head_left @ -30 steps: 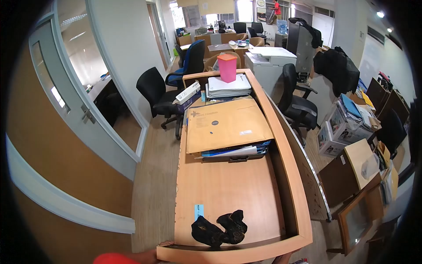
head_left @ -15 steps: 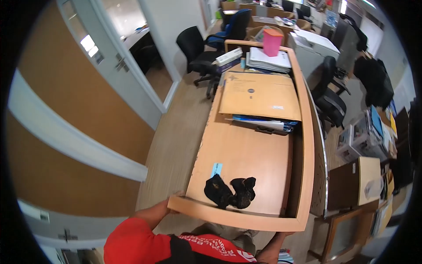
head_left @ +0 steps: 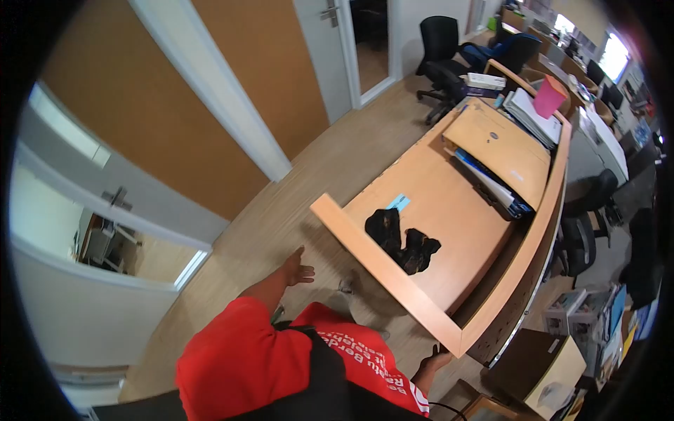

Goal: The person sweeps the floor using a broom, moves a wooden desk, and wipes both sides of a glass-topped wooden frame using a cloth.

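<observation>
Left hand (head_left: pixel 298 270) has come away from the near end of the desk (head_left: pixel 456 238), where it was half a second ago, and is now open over the floor with its fingers spread. With the view turned, the desk slants from the centre of the frame to the upper right. Right hand (head_left: pixel 437 359) is at the desk's near corner, lower right of centre, probably to steady it; whether it grips or only rests there, I cannot tell.

On the desktop, a dark crumpled bundle (head_left: pixel 415 251) lies near the close end beside a blue label (head_left: pixel 399 203); the raised edge (head_left: pixel 393 274) there would keep it from sliding off. Farther up, a brown envelope (head_left: pixel 502 144) lies flat across files (head_left: pixel 484 179), which seem to serve as its base. Behind it, a pink container (head_left: pixel 550 98) stands on stacked papers (head_left: pixel 528 119), perhaps weighing them down, near a white box (head_left: pixel 486 81). Beyond the desk, a black chair (head_left: pixel 439 41) stands at the upper centre-right.
</observation>
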`<action>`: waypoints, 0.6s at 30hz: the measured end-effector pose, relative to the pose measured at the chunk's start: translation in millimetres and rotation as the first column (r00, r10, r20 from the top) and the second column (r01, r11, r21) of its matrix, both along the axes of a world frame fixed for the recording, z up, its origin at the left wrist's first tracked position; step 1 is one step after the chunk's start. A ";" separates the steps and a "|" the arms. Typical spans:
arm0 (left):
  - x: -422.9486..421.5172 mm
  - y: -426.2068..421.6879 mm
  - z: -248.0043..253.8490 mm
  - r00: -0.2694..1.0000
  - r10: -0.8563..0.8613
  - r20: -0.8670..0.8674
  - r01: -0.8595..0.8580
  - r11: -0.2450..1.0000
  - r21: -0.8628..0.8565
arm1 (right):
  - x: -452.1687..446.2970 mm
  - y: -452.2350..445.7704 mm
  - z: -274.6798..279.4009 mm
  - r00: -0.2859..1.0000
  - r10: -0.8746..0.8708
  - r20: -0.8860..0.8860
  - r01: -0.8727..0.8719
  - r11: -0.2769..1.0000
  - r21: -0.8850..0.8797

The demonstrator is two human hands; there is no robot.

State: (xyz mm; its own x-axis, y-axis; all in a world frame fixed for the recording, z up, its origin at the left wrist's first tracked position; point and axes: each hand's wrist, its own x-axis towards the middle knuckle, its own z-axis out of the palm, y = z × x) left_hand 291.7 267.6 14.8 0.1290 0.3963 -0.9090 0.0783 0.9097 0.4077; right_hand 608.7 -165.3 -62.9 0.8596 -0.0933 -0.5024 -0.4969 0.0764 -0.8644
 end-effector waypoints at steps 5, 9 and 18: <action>-31.8 -91.1 -27.6 0.984 -0.152 -0.093 0.151 0.988 -0.024 | 9.0 -22.9 31.3 0.975 0.106 -0.193 -0.111 0.994 -0.013; -38.3 -128.2 -33.6 0.957 -0.232 -0.174 0.226 0.973 -0.053 | 15.9 -58.6 13.2 0.936 0.156 -0.316 -0.185 0.981 -0.065; -1.0 -64.2 -33.9 0.964 -0.170 -0.205 0.248 0.853 0.459 | 7.4 -123.0 16.6 0.978 -0.031 -0.206 -0.033 0.952 -0.304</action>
State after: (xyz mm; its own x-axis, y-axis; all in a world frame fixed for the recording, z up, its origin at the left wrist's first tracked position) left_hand 290.7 203.4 -19.0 0.1344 0.7647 -0.6303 0.3410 0.5615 0.7539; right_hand 616.1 -288.3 -46.3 0.7406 -0.2685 -0.6160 -0.6663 -0.1746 -0.7250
